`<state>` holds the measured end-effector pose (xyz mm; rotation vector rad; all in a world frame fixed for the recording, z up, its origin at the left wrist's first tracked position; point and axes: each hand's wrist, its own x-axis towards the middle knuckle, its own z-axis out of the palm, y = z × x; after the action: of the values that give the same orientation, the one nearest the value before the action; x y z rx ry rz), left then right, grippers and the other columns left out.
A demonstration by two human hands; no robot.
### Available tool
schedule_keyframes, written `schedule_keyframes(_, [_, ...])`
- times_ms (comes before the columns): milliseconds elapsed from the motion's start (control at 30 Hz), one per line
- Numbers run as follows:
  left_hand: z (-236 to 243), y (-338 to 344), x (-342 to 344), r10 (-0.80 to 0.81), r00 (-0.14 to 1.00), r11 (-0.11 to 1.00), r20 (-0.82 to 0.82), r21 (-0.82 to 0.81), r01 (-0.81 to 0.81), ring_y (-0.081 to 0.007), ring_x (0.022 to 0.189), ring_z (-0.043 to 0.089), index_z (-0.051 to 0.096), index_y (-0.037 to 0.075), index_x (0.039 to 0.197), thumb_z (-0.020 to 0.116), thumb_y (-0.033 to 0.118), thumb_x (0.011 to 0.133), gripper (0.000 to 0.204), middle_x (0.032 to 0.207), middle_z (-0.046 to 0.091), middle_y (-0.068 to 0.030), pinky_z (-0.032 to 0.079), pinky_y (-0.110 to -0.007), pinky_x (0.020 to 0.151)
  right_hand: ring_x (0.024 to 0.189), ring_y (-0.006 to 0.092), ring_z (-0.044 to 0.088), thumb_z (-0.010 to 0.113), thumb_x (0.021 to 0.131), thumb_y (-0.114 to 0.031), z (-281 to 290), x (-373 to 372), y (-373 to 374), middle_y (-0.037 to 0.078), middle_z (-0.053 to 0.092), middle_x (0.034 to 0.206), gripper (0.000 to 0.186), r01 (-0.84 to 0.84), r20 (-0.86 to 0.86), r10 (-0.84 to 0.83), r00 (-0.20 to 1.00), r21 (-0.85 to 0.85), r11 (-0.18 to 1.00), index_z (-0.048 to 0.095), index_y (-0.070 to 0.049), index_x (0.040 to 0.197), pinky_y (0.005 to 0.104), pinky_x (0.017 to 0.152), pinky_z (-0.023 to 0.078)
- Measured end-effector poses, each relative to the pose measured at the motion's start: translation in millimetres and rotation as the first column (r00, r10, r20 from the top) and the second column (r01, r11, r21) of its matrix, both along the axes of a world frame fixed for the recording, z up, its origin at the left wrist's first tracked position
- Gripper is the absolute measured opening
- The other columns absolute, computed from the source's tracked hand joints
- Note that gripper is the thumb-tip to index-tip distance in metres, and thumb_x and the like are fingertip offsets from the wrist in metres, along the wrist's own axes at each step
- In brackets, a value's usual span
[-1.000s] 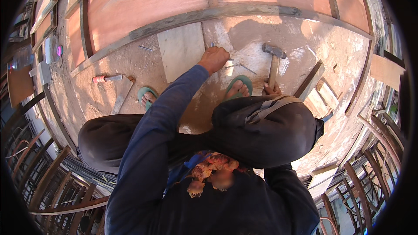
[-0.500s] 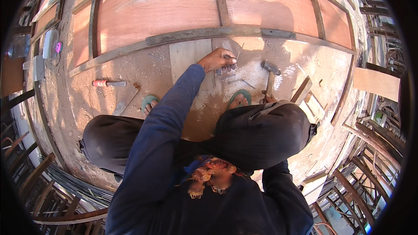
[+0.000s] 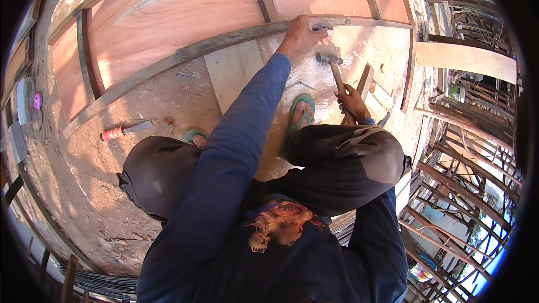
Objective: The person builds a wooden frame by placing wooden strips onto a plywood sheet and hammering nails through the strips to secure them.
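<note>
My left hand [image 3: 306,35] reaches forward, fingers pinched on nails [image 3: 322,26] that show as dark slivers, over the near wooden batten [image 3: 224,40] of a framed plywood panel [image 3: 179,17]. Closed around the wooden handle of a hammer [image 3: 337,77], my right hand [image 3: 352,104] is beside my right knee. The hammer's head points away from me, just short of my left hand. Loose nails [image 3: 303,85] lie on the dusty ground between my hands. How many nails the left hand holds is hidden by its fingers.
A flat-bladed tool with a red handle [image 3: 114,133] lies at the left. A pale board [image 3: 233,70] rests against the batten's near side. Wood offcuts [image 3: 366,80] lie beyond my right hand. Timber scaffolding [image 3: 471,134] stands along the right, and a pink round object [image 3: 37,101] is far left.
My left hand has moved forward and right, up to the batten. My right hand has come out from behind the knee with the hammer. The whole view has turned and shifted.
</note>
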<state>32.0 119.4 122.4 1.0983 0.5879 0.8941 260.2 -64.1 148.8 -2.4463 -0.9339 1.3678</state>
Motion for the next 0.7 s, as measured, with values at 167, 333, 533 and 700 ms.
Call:
schedule_keyframes(167, [-1, -11, 11, 0.279, 0.935, 0.885, -0.22, 0.438, -0.161, -0.0307, 0.078, 0.066, 0.073, 0.007, 0.095, 0.072, 0.02, 0.079, 0.021, 0.081, 0.068, -0.016, 0.052, -0.039, 0.074, 0.062, 0.0269, 0.061, 0.068, 0.084, -0.019, -7, -12, 1, 0.017, 0.061, 0.079, 0.055, -0.356, 0.313, 0.365, 0.877, -0.089, 0.93, 0.046, 0.002, 0.129, 0.0393, 0.054, 0.05])
schedule_keyframes(333, [4, -30, 23, 0.222, 0.947, 0.906, -0.234, 0.409, -0.111, -0.0369, 0.082, 0.065, 0.069, 0.006, 0.093, 0.069, 0.019, 0.08, 0.018, 0.087, 0.068, -0.0188, 0.05, -0.042, 0.078, 0.076, 0.052, 0.06, 0.064, 0.08, -0.013, -26, 14, -31, 0.03, 0.06, 0.081, 0.041, -0.617, 0.555, 0.548, 0.626, -0.077, 0.783, 0.043, -0.002, 0.113, 0.059, 0.065, 0.047])
schedule_keyframes(533, [-16, -11, -12, 0.24, 0.953, 0.947, -0.184, 0.263, -0.187, -0.0248, 0.073, 0.069, 0.056, 0.0, 0.103, 0.061, 0.005, 0.088, 0.017, 0.083, 0.068, -0.0159, 0.052, -0.037, 0.062, 0.079, 0.0475, 0.062, 0.066, 0.081, -0.021, -18, 2, 10, 0.026, 0.063, 0.08, 0.031, -0.62, 0.53, 0.6, 0.599, -0.167, 0.767, 0.051, -0.001, 0.1, 0.0524, 0.067, 0.05])
schedule_keyframes(700, [-12, -1, -64, 0.166, 0.986, 0.973, 0.01, -0.162, -0.162, -0.0184, 0.075, 0.069, 0.053, -0.006, 0.107, 0.06, 0.002, 0.091, 0.019, 0.084, 0.068, -0.0154, 0.054, -0.028, 0.062, 0.069, 0.0313, 0.063, 0.06, 0.092, -0.037, -33, 10, -17, 0.02, 0.061, 0.074, 0.045, -0.37, 0.34, 0.308, 0.889, 0.133, 0.919, 0.057, -0.001, 0.119, 0.0438, 0.063, 0.047])
